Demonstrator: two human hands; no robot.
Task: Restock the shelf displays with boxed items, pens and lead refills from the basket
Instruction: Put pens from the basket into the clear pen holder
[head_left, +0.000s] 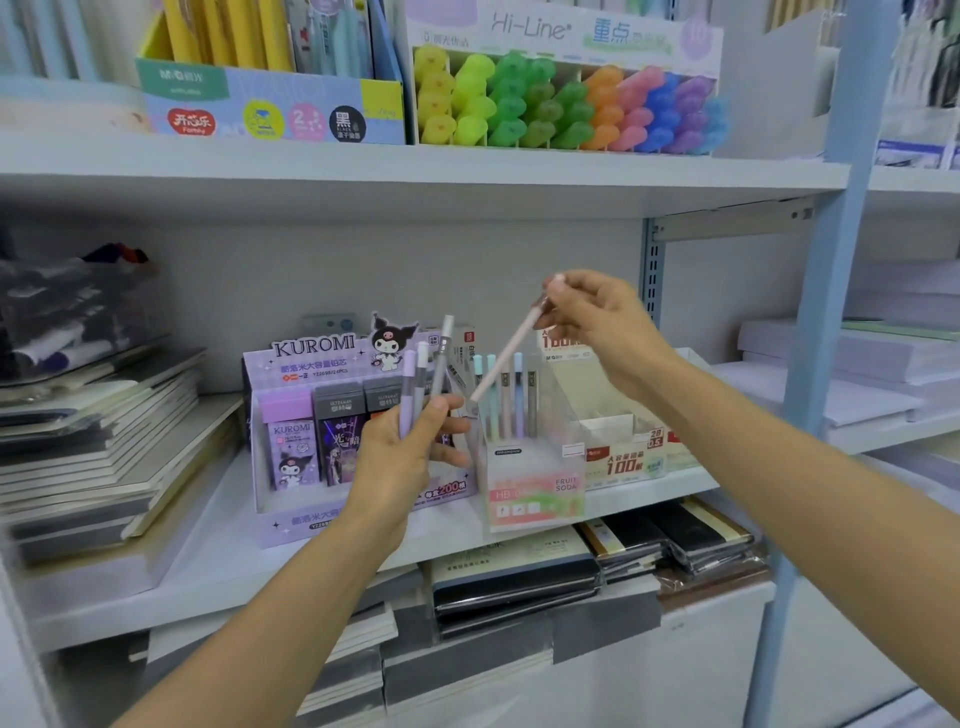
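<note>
right hand (597, 322) pinches a slim pale pink pen (506, 358), tip angled down over the clear acrylic pen holder (530, 467), likely to slot in; left hand (405, 457) grips spare grey and lilac pens (423, 384) left of it.

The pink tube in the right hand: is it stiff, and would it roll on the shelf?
Probably stiff: the pink tube runs straight though the right hand pinches only its top end. Likely light, since that pinch alone carries it. It looks round and smooth, so it may roll if laid flat.
</note>
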